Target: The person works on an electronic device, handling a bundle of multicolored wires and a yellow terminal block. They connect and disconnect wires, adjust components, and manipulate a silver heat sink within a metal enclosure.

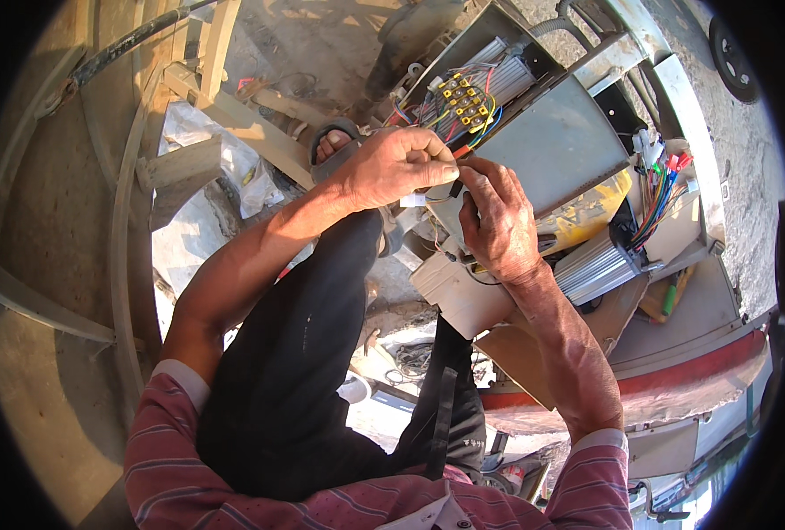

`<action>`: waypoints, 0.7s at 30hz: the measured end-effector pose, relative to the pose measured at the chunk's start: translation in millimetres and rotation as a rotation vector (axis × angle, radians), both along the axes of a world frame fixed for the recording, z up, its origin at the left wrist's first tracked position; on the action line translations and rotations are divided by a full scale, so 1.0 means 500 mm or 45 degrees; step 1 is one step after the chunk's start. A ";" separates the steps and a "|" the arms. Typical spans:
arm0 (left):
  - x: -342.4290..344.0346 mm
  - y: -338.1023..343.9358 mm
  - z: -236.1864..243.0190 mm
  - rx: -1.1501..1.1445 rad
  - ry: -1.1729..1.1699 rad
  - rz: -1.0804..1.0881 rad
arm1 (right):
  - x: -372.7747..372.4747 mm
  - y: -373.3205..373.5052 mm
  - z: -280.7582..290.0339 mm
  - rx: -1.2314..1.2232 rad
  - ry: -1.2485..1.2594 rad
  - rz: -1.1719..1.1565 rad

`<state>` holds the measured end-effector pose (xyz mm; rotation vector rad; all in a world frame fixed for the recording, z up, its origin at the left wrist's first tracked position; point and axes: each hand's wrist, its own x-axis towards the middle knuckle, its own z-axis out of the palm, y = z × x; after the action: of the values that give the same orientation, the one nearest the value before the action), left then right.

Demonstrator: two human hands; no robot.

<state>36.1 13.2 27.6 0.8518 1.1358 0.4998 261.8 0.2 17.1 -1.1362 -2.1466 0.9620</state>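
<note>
My left hand [399, 170] and my right hand [498, 216] meet at the left edge of a grey metal plate [551, 141], both with curled fingers pinched on something small and dark, too hidden to name. A white connector [413, 200] on thin wires hangs just below my left fingertips. Above them, a yellow terminal block [466, 102] with coloured wires sits by a ribbed aluminium unit in an open box. To the right, a second ribbed aluminium unit [597, 268] has a bundle of coloured wires with plugs [662, 185]. A cardboard piece [458, 296] lies under my right wrist.
Wooden framing [185, 168] and a plastic sheet [189, 132] are at left. My sandalled foot [326, 146] rests behind my left arm. A red curved panel [693, 380] runs along the lower right, below a green-handled tool [670, 299]. A wheel [732, 57] is at far upper right.
</note>
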 end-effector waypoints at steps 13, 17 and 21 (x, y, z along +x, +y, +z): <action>0.016 0.003 0.007 -0.147 0.116 0.050 | 0.020 0.013 0.015 -0.456 0.167 -0.247; 0.032 0.040 0.077 -0.115 -0.018 0.215 | 0.007 0.029 0.047 -0.914 0.429 -0.509; 0.074 0.046 0.141 0.077 -0.073 0.205 | -0.016 0.045 0.064 -1.338 1.173 -0.612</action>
<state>73.4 36.4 98.2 0.7967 1.1468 0.6905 254.0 22.6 49.0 -1.1623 -0.5415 1.9237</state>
